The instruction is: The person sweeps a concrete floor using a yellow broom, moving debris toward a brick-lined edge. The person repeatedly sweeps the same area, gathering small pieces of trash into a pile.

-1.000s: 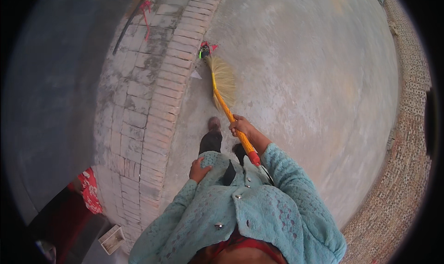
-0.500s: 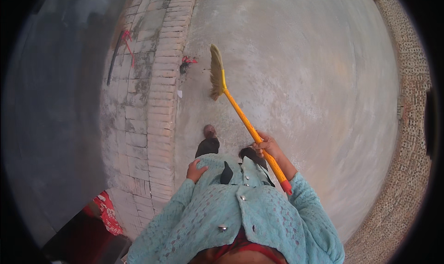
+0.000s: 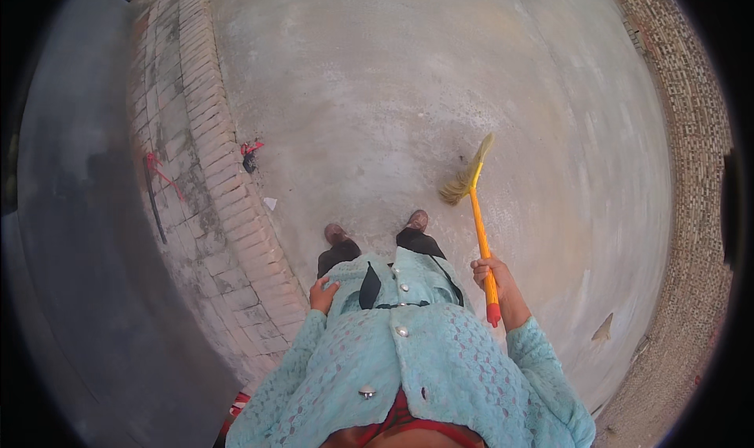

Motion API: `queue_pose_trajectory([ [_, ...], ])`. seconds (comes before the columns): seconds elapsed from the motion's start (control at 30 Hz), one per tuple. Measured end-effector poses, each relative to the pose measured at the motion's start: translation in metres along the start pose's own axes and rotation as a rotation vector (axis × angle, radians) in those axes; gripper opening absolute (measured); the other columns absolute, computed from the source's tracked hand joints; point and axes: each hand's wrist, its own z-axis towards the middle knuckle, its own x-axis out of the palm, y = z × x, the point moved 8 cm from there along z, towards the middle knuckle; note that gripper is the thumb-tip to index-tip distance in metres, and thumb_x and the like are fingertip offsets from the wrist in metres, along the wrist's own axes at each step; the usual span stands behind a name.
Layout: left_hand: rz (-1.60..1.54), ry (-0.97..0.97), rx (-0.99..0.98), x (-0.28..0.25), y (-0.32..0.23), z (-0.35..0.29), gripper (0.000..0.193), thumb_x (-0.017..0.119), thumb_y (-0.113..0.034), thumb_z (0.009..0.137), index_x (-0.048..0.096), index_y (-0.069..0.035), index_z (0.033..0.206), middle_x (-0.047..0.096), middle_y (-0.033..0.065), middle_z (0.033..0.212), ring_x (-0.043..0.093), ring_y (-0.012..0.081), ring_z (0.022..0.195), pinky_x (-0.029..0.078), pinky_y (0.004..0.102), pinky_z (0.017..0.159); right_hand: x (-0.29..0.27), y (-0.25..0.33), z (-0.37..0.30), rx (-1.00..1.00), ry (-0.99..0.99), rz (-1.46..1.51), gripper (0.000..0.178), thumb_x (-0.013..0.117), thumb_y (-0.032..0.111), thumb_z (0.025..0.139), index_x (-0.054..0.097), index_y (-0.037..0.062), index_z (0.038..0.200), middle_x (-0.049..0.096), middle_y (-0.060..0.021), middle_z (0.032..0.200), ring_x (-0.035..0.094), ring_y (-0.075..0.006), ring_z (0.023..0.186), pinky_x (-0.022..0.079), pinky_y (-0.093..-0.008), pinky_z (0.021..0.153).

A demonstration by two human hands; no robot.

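Observation:
My right hand [image 3: 503, 281] is closed around the orange handle of a broom [image 3: 481, 226], just above its red end cap. The broom's yellow neck and straw-coloured bristles [image 3: 456, 187] point away from me, at the concrete ground ahead and right of my feet. Whether the bristle tips touch the ground is hard to tell. On the left, my left hand [image 3: 323, 294] rests against the front of my light blue knitted jacket [image 3: 345, 354], holding nothing that I can see. Its fingers lie loosely on the fabric.
A brick ledge [image 3: 196, 118] runs along my left, with a dark rod [image 3: 155, 201] and a red strip [image 3: 163, 176] on it. Beside the ledge lie a small red and black scrap [image 3: 250, 156] and a white scrap [image 3: 270, 203]. A brick wall [image 3: 695, 134] curves along the right.
The broom has swung to the right, away from the brick ledge, with my right hand still around its handle. My right foot has come into view, and the ledge sits farther left.

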Motion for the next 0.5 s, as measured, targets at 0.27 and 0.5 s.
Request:
queue_pose_trajectory([
  [0.27,-0.101,0.007,-0.114,-0.004,0.004,-0.030,0.051,0.068,-0.030,0.064,0.053,-0.001,0.103,0.054,0.0129,0.098,0.054,0.0201,0.083,0.044,0.0302,0.070,0.055,-0.005,0.106,-0.027,-0.071,-0.390,0.030,0.040,-0.006,0.076,0.033,0.0133,0.098,0.046,-0.0121,0.069,0.045,-0.0084,0.042,0.042,-0.0205,0.035],
  [0.5,-0.072,0.083,-0.061,-0.006,0.000,-0.027,0.051,0.066,-0.030,0.069,0.051,-0.001,0.108,0.053,0.0142,0.106,0.049,0.0221,0.099,0.038,0.0309,0.083,0.221,-0.102,0.147,0.261,0.410,-0.270,0.045,0.042,-0.009,0.071,0.031,0.0163,0.106,0.044,-0.0127,0.074,0.040,-0.0079,0.042,0.037,-0.0206,0.037],
])
